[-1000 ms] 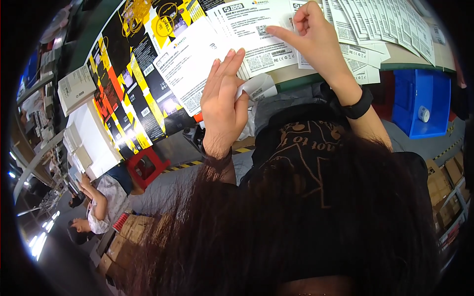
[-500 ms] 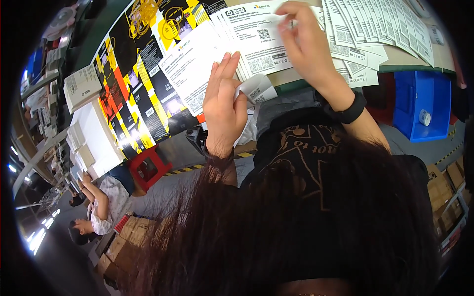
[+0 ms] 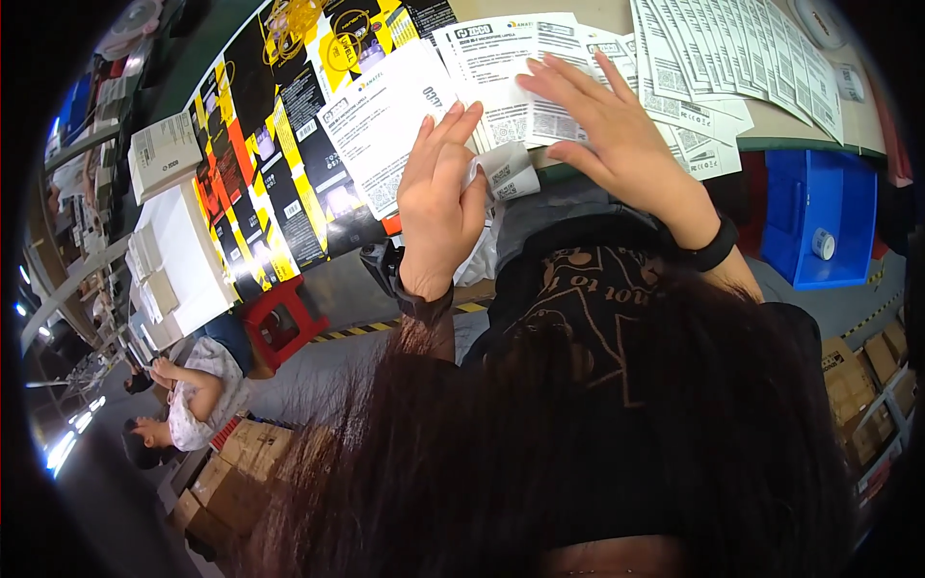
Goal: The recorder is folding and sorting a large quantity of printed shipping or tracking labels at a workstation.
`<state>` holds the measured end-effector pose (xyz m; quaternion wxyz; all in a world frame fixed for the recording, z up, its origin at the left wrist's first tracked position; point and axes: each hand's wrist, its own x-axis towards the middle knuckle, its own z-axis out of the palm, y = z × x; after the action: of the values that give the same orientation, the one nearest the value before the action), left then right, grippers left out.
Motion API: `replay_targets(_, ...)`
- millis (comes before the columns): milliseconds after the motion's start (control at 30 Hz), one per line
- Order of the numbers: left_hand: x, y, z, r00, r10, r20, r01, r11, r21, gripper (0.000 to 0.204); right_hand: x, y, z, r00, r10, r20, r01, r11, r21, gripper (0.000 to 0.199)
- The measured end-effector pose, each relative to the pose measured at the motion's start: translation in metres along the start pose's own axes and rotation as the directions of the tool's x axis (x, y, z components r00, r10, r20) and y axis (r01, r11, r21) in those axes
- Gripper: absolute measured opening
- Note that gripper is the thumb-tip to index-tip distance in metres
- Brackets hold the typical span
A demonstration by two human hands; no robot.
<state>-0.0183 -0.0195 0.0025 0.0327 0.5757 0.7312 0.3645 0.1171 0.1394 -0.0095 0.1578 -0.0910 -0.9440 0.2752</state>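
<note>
Two hands up at the surface (image 3: pixel 771 120) edge. Left hand (image 3: pixel 438 207) has its grip pinching a small white paper slip (image 3: pixel 506 173), thumb side against the slip, fingers extended upward and held together. Slip sits just right of the grip, curled, hanging at the surface edge, with printed codes on it.

Right hand (image 3: pixel 617 135) lies flat with fingers spread, palm down, pressing on white printed sheets (image 3: pixel 525 82); it grasps nothing. Black wristband (image 3: pixel 711 252) on that wrist.

Just left of the left grip: a larger white leaflet (image 3: pixel 385 130), lying partly over a black-and-yellow printed sheet (image 3: pixel 270 173) that runs further left. Right of the right hand: a fanned row of white printed sheets (image 3: pixel 732 67), overlapping each other, reaching toward the far right of the surface.

Below and right of the right hand, well apart: blue bin (image 3: pixel 814 222) under the surface, with a small white roll (image 3: pixel 822 243) inside. Below and left of the left grip: red stool (image 3: pixel 279 323) on the floor. Far lower left: another person (image 3: pixel 188 400) seated, beside cardboard boxes (image 3: pixel 241 458). White boxes (image 3: pixel 164 154) stacked at far left.
</note>
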Motion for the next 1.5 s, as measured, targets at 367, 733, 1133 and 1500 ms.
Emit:
replay_targets(367,0.001,0.002,0.005,0.999,-0.01,-0.044,0.01,1.0,-0.002,0.011,-0.018,0.011,-0.009,0.995,-0.1,-0.011,0.1,0.995,-0.023,0.053)
replay_targets(733,0.002,0.004,0.003,0.998,-0.028,-0.048,0.028,1.0,-0.005,0.02,-0.04,0.007,-0.035,0.986,-0.166,-0.019,0.162,0.978,-0.133,0.045)
replay_targets(1133,0.002,0.003,0.006,0.996,-0.024,-0.083,0.024,1.0,-0.004,0.03,-0.06,0.009,-0.038,0.997,-0.056,-0.051,0.049,0.99,-0.134,0.049)
replay_targets(1500,0.002,0.009,0.007,0.995,-0.033,-0.089,0.038,0.998,0.053,0.024,-0.055,0.022,-0.028,0.996,0.077,-0.044,-0.086,0.958,-0.274,0.055)
